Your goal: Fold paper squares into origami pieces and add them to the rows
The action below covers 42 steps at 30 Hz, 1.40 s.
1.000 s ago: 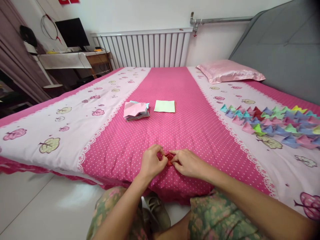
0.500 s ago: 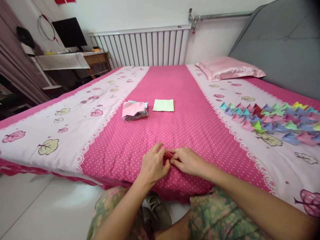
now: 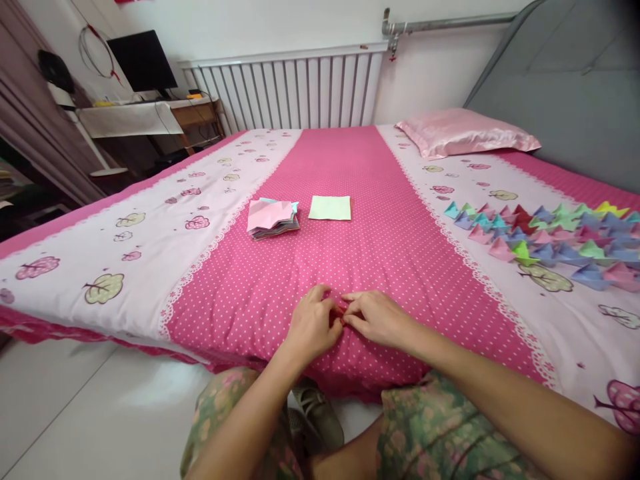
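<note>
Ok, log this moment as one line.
Left hand: holding red paper | right hand: holding same paper | bedspread: pale-green paper, paper stack; right side, origami boats

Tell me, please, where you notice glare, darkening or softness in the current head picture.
Head view: soft glare on the floor at lower left, dark upper right corner; head view: paper boats at right look slightly soft; head view: red paper between left hand and right hand mostly hidden, focus unclear.

On bed (image 3: 390, 260) — paper piece (image 3: 341, 311) between left hand (image 3: 311, 325) and right hand (image 3: 377, 319), paper stack (image 3: 270, 215) beyond, paper boats (image 3: 553, 236) right
</note>
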Motion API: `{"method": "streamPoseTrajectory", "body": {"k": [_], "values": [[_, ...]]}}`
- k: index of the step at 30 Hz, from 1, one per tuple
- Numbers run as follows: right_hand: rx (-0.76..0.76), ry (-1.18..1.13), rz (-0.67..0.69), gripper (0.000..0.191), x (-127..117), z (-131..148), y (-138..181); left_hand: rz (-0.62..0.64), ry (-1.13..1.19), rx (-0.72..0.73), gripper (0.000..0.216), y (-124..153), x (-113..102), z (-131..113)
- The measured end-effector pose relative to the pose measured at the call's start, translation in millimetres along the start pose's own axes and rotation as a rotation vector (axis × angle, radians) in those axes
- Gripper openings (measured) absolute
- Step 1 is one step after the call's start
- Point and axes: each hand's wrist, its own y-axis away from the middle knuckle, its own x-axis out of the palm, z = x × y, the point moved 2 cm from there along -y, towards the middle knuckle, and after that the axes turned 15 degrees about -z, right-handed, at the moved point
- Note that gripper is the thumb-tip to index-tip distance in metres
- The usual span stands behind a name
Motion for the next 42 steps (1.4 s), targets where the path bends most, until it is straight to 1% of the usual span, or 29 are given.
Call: {"method": "streamPoseTrajectory", "body": {"k": [4, 7, 15, 20, 22, 24, 27, 30, 34, 39, 42], "values": [[0.109, 0.073, -0.038, 0.03, -0.4, -2.8, -2.7, 0.001, 0.02, -0.033, 0.011, -1.1, 2.3, 1.5], [0.176, 0.075, -0.053, 0.022, 1.2, -3.7, -5.2, -0.002, 0.019, -0.041, 0.012, -1.4, 2.5, 0.4], [0.172, 0.029, -0.05, 0.02, 9.3, -3.3, -7.3, -0.027, -0.083, -0.061, 0.014, -2.4, -1.9, -2.0], [0.143, -0.008, -0.063, 0.018, 12.3, -5.0, -7.1, -0.029, -0.091, -0.132, 0.016, -0.4, -4.0, 1.6], [0.136, 0.001, -0.078, 0.016, 12.8, -5.0, -7.0, -0.048, -0.108, -0.121, 0.016, 0.7, -6.0, 0.4], [0.133, 0.026, -0.087, 0.015, 13.1, -4.3, -6.6, -0.081, -0.15, -0.077, 0.015, 1.5, -9.2, -3.2], [0.129, 0.066, -0.076, 0.015, 13.3, -2.6, -5.8, -0.121, -0.239, -0.001, 0.013, 2.3, -13.7, -9.6], [0.123, 0.098, -0.066, 0.015, 13.2, -1.4, -5.4, -0.141, -0.319, 0.032, 0.011, 2.7, -15.2, -12.2], [0.133, 0.181, -0.057, 0.015, 11.9, 1.8, -4.5, -0.102, -0.348, 0.049, 0.017, 2.3, -12.0, -9.6], [0.131, 0.358, -0.017, 0.02, 9.3, 13.6, -2.5, -0.061, -0.402, 0.034, 0.018, 0.9, -8.7, -10.0], [0.158, 0.396, 0.007, 0.027, 8.4, 20.4, -2.6, -0.047, -0.393, 0.031, 0.02, -0.4, -6.7, -13.4]]}}
